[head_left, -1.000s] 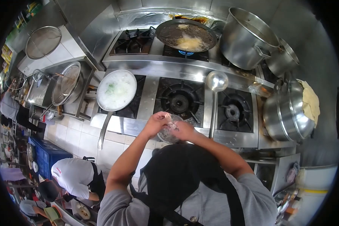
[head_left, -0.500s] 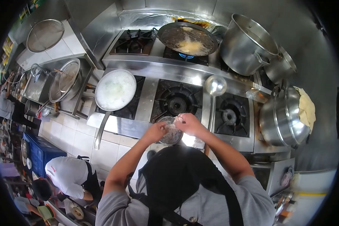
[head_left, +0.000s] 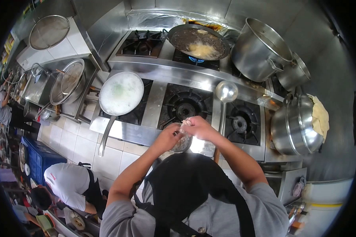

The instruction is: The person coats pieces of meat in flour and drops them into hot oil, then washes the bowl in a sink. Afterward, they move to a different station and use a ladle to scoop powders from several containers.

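Note:
Both my hands meet above a metal bowl [head_left: 183, 146] at the stove's front edge. My right hand [head_left: 199, 128] pinches a pale, lumpy piece of coated food [head_left: 184, 123]. Fingers curled, my left hand [head_left: 168, 138] grips the near left side of that piece, its fingertips partly hidden. Loose pale bits lie inside the bowl, half covered by my hands. Just beyond is a burner [head_left: 186, 110] with a black grate. A large ladle [head_left: 226, 91] rests to the right, its handle pointing toward me.
A pan of white foamy liquid [head_left: 122, 94] sits at left, its handle jutting over the front edge. Behind, food fries in a dark wok [head_left: 180, 39] over a blue flame. Tall pots [head_left: 251, 55] and a steel pot [head_left: 292, 128] stand right. A co-worker [head_left: 69, 181] bends at lower left.
My hands have drawn closer together, and the food piece sits slightly higher and more bunched between them. My left hand has shifted a little right over the bowl.

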The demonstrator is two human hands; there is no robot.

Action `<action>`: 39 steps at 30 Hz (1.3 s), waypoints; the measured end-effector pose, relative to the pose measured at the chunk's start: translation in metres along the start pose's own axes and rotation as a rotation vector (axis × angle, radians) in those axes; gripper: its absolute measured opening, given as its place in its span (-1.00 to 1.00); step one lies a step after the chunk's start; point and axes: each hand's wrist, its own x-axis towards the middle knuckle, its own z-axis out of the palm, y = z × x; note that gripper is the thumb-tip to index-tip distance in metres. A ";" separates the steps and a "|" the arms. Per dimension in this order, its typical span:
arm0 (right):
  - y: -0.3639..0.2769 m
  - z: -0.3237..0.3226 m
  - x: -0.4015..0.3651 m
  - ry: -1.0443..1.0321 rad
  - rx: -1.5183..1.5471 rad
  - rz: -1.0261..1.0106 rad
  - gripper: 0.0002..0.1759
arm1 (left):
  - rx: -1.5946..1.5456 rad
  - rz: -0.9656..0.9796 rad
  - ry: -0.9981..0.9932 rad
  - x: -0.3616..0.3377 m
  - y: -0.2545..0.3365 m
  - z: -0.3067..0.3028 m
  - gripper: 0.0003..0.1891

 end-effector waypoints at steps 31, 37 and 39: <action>0.012 0.020 -0.015 0.298 -0.381 -0.366 -0.67 | -1.205 -0.569 0.158 0.031 -0.017 0.024 -0.78; 0.054 0.012 0.002 0.145 0.125 -0.164 -0.76 | -1.139 -0.444 0.156 0.033 -0.007 0.020 -0.79; 0.061 0.014 0.004 0.175 -0.001 -0.231 -0.76 | -1.124 -0.540 0.226 0.034 0.010 0.017 -0.81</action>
